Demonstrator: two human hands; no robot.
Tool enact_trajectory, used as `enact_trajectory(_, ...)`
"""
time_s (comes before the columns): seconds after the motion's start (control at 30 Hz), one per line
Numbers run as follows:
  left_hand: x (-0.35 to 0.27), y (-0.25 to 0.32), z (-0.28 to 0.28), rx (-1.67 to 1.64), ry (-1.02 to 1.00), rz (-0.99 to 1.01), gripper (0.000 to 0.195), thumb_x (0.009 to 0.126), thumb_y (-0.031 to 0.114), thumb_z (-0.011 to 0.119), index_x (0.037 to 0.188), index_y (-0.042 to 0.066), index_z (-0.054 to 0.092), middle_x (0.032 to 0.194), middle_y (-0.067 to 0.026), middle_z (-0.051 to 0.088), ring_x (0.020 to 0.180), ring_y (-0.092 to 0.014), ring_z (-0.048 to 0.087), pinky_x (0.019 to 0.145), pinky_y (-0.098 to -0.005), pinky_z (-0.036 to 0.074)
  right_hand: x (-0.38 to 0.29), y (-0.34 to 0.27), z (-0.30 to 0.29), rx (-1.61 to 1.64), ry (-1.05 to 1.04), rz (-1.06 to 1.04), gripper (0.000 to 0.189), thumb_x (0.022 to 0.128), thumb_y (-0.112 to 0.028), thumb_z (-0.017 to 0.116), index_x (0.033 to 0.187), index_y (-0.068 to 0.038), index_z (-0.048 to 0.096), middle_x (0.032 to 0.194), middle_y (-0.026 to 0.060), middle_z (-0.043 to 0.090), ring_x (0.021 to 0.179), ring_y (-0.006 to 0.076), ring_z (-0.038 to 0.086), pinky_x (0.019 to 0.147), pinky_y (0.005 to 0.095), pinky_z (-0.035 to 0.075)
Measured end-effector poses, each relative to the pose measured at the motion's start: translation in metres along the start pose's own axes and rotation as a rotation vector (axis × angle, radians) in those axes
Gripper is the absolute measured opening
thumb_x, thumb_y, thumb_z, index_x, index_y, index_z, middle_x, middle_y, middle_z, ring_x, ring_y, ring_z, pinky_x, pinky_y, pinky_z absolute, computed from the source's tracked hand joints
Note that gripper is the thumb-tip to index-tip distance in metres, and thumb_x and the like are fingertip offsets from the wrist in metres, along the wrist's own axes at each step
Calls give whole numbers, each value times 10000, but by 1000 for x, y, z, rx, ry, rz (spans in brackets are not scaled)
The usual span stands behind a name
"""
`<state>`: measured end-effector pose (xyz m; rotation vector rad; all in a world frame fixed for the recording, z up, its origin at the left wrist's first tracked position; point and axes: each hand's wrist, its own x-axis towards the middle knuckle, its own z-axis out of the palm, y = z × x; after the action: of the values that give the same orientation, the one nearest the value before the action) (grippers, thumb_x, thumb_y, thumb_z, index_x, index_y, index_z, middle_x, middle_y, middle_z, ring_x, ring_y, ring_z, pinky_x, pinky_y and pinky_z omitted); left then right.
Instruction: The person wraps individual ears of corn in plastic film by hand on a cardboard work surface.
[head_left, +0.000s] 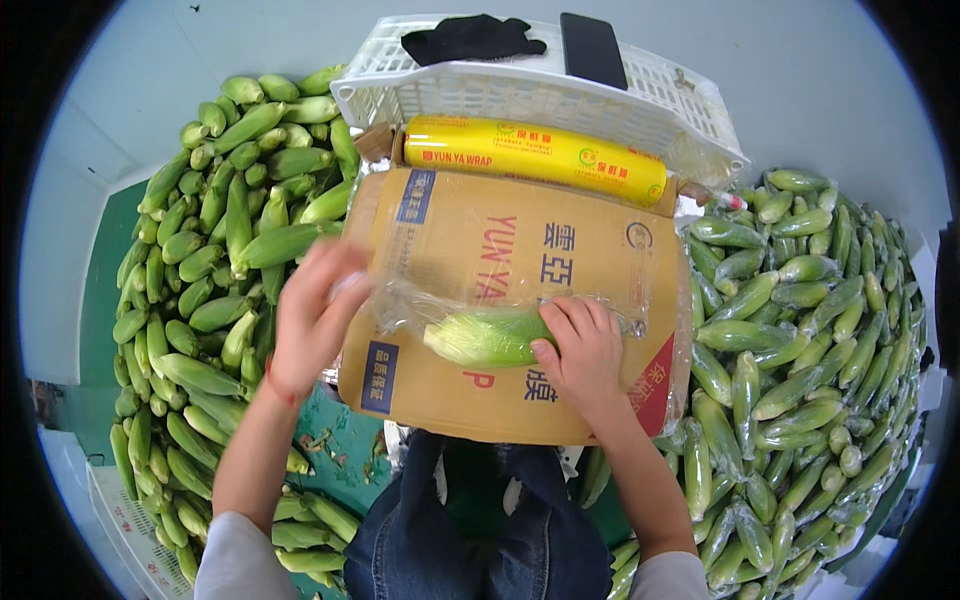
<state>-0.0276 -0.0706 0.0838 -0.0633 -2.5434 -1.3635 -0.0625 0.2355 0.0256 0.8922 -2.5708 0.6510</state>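
A green ear of corn in its husk (480, 337) lies crosswise on a flat cardboard box (450, 225). My right hand (581, 341) grips its right end from above. Loose clear plastic film (409, 304) clings to the ear and trails off its left end. Just beyond that film my left hand (319, 315) is raised at the box's left edge, blurred by motion. Something whitish shows at its fingers, but whether it pinches the film is unclear. Along the far edge of the box rests a yellow roll of plastic wrap (532, 157).
Unwrapped ears of corn (217, 292) are heaped on the left. Film-wrapped ears (795, 360) form a pile on the right. Behind the roll stands a white plastic basket (517, 94) bearing a black glove (472, 39) and a dark phone (592, 51). Green floor (349, 439) shows below.
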Motion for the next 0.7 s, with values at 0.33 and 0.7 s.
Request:
enact_trajectory(0.33, -44, 43, 76, 459, -634, 248, 604, 866, 396, 576, 1325, 21, 464, 1283, -233, 517, 1157, -374, 539, 928, -447, 465, -4, -37, -27, 71, -606, 302, 298, 849, -390, 596, 859, -95, 560, 866, 75, 626, 854, 236, 610, 735, 373, 485)
enact_trajectory(0.7, 137, 7, 124, 786, -824, 206, 819, 731, 291, 769, 1314, -130, 378, 1403, -326, 356, 1312, -393, 395, 1048, -370, 404, 50, 0, -6, -85, -417, -110, 667, 693, -469, 740, 1181, -61, 539, 1008, 113, 605, 935, 280, 615, 761, 389, 512)
